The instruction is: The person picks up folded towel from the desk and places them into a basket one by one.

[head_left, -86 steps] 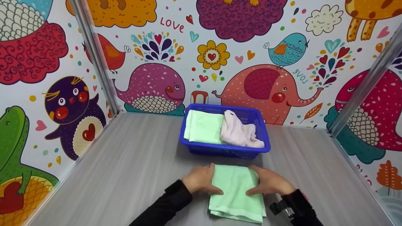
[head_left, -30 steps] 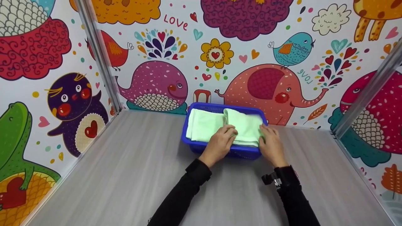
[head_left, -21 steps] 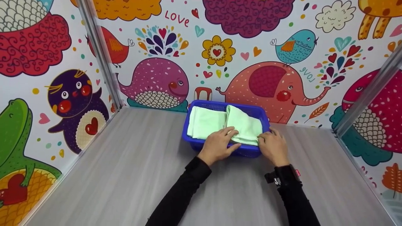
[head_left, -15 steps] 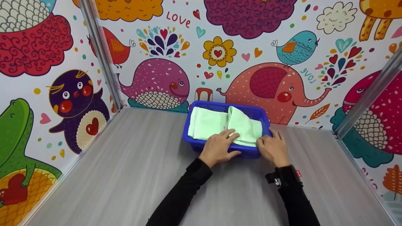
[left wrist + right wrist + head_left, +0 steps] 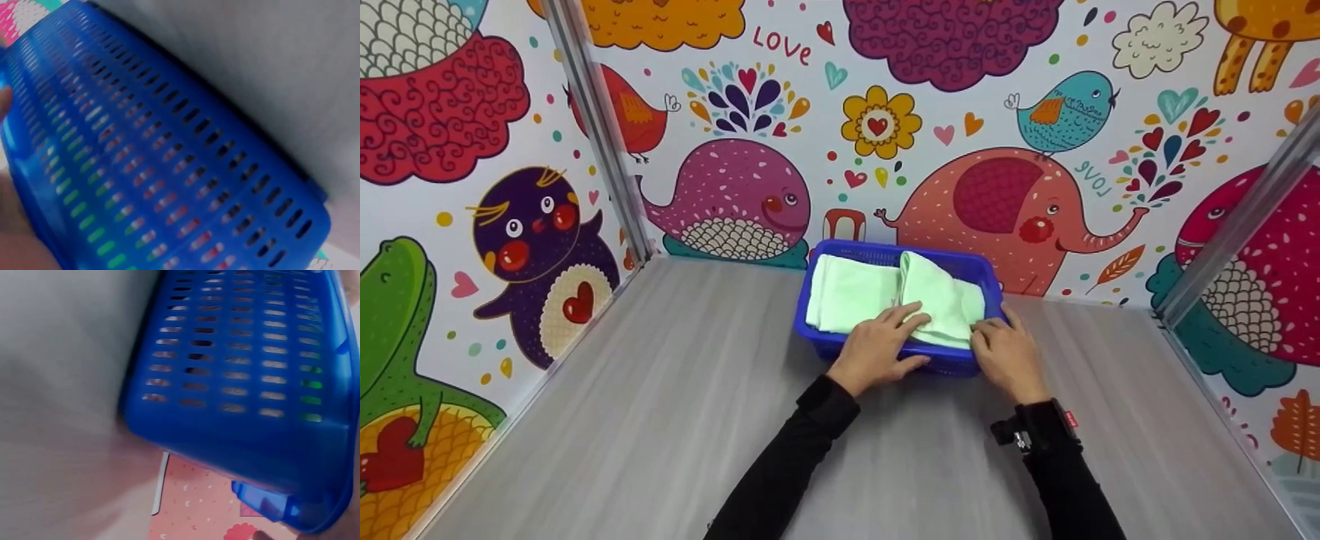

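A blue plastic basket (image 5: 825,345) holds two folded light green towels side by side. The left towel (image 5: 855,289) lies flat and neat; the right towel (image 5: 931,296) has a raised, slanting fold. My left hand (image 5: 877,345) reaches over the front rim, its fingers resting on the right towel's near left part, thumb spread outside the basket. At the front right corner, my right hand (image 5: 1009,352) has curled fingers and pinches the towel's near right edge. Both wrist views show mostly the slotted basket wall (image 5: 169,140). The pale pink towel seen earlier is hidden.
The basket stands on a grey wood-grain table (image 5: 675,420), close to the back wall panel (image 5: 810,172) printed with cartoon animals. Side panels (image 5: 427,225) meet it at metal corner posts (image 5: 604,127).
Both hands carried the green towel from the table in front into the basket's right side, over the pink towel. Lately the fingers have shifted slightly and the towel's right part has slanted inward.
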A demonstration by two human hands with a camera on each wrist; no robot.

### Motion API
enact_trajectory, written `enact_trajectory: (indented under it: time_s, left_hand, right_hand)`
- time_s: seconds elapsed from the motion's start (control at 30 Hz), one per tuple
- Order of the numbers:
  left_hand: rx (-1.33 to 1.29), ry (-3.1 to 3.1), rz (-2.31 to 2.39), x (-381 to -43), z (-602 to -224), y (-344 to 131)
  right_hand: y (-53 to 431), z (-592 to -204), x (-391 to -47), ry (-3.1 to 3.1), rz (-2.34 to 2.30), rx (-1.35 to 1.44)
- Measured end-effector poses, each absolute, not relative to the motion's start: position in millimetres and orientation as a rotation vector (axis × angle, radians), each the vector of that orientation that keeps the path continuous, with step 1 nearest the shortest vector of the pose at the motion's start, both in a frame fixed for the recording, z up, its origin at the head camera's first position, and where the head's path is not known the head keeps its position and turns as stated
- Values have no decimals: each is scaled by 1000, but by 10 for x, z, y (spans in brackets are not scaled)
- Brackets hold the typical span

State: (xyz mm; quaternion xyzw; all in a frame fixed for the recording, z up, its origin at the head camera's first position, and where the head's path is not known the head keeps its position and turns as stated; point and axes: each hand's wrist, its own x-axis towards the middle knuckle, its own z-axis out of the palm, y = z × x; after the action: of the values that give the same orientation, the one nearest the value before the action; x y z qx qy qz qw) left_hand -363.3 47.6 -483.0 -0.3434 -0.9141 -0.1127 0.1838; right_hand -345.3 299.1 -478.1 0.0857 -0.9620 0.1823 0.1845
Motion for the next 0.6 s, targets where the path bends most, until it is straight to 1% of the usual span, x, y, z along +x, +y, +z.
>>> enact_trajectory:
  time_s: [0.1,0.2,0.43,0.6]
  left_hand:
    - [-998,-2584,-421,-3633,-4797,354]
    - [-974,-2591,-420,-3646,-4768,192]
    - [-755,-2690,-321,-3701,-4743,-319]
    - [-624,-2779,-375,-3755,-4794,-617]
  right_hand:
    - [3006,-4808,-3479,-2673,574,242]
    - [3025,-4819,-3496,-2654,631,230]
    - [3030,-4872,-3497,-2647,805,162]
    - [3067,-4859,-3485,-2687,866,94]
